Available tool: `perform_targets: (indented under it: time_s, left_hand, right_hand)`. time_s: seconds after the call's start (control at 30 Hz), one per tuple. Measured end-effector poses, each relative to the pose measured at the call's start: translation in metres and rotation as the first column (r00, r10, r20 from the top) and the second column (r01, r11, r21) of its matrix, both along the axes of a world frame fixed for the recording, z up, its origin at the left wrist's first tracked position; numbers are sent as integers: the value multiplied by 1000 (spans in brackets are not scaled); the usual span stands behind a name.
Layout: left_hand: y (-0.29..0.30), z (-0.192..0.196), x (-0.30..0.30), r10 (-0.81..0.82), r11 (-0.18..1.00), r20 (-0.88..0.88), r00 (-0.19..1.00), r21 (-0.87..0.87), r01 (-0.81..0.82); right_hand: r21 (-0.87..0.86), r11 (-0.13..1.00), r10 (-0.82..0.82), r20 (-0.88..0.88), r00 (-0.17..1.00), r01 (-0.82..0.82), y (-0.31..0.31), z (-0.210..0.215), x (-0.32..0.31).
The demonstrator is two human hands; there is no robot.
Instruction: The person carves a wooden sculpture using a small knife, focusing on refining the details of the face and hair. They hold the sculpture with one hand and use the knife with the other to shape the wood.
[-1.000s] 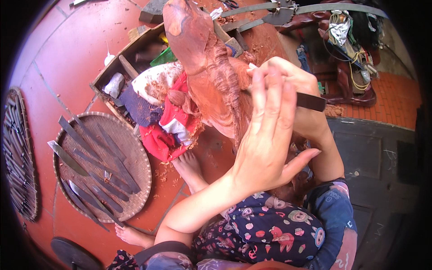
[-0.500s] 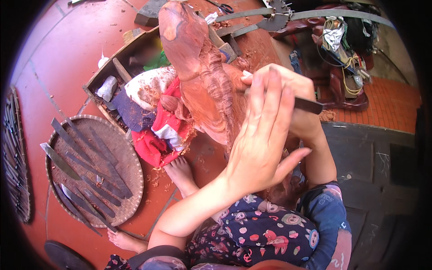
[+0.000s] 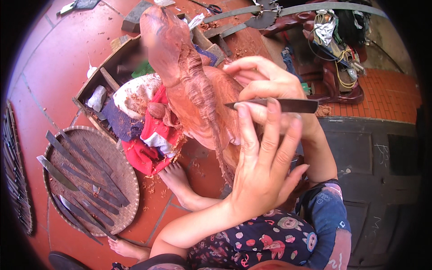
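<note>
A reddish-brown wood carving (image 3: 198,92), with a smooth rounded upper end and a knobbly ridge down its length, lies propped in front of me. In my right hand (image 3: 276,85) is a dark, flat carving blade (image 3: 297,105), its pointed end aimed left at the carving's surface. I cannot tell whether the point touches the wood. My left hand (image 3: 263,166) is open just below, palm toward the carving and fingers spread. Its fingertips overlap the blade and the right hand's lower fingers, and whether they press on them is unclear.
Left, a round woven tray (image 3: 130,198) holds several dark blades; another rack of tools (image 3: 18,171) lies farther left. A wooden box (image 3: 85,92) with red, white and navy cloths (image 3: 139,94) sits beside the carving. Wood shavings litter the red tiles. A dark panel (image 3: 355,180) is at right.
The left hand has dropped slightly and its fingers have spread. More of the blade shows, now lying across the view. The right hand's fingers have loosened outward. The carving sits farther left in view.
</note>
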State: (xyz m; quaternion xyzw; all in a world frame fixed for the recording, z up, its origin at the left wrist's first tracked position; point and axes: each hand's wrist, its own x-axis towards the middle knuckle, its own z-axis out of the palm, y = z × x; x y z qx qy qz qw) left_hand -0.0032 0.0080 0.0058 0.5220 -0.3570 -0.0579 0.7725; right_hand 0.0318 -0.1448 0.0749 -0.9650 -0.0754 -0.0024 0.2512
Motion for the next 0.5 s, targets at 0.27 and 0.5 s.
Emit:
perform_targets:
  time_s: [0.27, 0.5]
  left_hand:
    - [-3, -5, 8, 79, 996, -17, 997, 38, -78]
    - [5, 1, 7, 43, 996, -28, 999, 80, -41]
  right_hand:
    - [-26, 997, -75, -162, 984, 72, 12, 11, 5]
    - [-36, 999, 0, -62, 998, -2, 7, 4, 5]
